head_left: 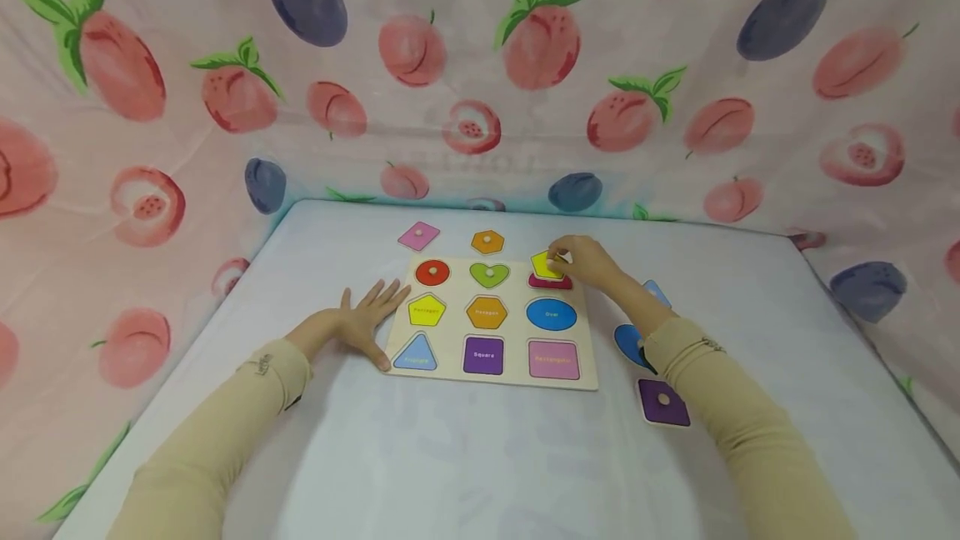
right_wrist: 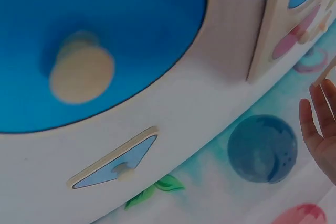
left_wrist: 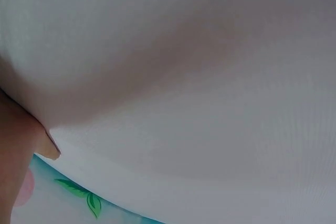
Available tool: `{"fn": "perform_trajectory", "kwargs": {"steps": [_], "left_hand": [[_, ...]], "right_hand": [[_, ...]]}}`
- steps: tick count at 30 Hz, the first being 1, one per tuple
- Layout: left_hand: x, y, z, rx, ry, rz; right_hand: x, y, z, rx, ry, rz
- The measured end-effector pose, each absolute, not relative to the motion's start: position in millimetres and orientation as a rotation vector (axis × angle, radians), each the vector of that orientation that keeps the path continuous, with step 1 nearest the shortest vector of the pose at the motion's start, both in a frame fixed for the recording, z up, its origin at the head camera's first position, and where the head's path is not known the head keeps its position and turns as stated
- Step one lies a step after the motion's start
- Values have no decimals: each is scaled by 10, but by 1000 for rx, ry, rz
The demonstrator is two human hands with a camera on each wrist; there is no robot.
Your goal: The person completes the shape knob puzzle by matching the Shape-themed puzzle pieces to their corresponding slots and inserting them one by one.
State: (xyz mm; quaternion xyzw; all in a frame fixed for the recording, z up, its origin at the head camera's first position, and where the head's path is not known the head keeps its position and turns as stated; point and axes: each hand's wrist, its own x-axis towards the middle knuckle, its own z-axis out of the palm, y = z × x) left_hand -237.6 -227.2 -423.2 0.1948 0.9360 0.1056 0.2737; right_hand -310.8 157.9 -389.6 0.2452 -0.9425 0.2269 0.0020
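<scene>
Yellow pentagon piece (head_left: 541,266), pinched by its knob in the right hand (head_left: 591,262), over the far right corner of the puzzle board (head_left: 517,342), partly hiding a dark pink shape (head_left: 557,283). Left hand (head_left: 363,324), fingers spread wide, at the board's left edge. Beyond the board: orange hexagon piece (head_left: 482,242). Right of the board: blue oval piece (head_left: 628,343), purple square piece (head_left: 662,412).

A corner is closed off at the back and sides by fruit-printed cloth (head_left: 480,48), and its desk (head_left: 450,465) is covered in white. A puzzle board (head_left: 517,340) with shape names is laid there. Whether this is a home or a studio cannot be told.
</scene>
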Motion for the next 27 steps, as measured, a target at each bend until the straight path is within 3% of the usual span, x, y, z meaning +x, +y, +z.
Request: {"fn": "perform_trajectory", "kwargs": {"steps": [27], "left_hand": [[-2404, -2314, -4293, 536, 2533, 297]], "right_hand": [[-2772, 595, -3956, 910, -2946, 806]]}}
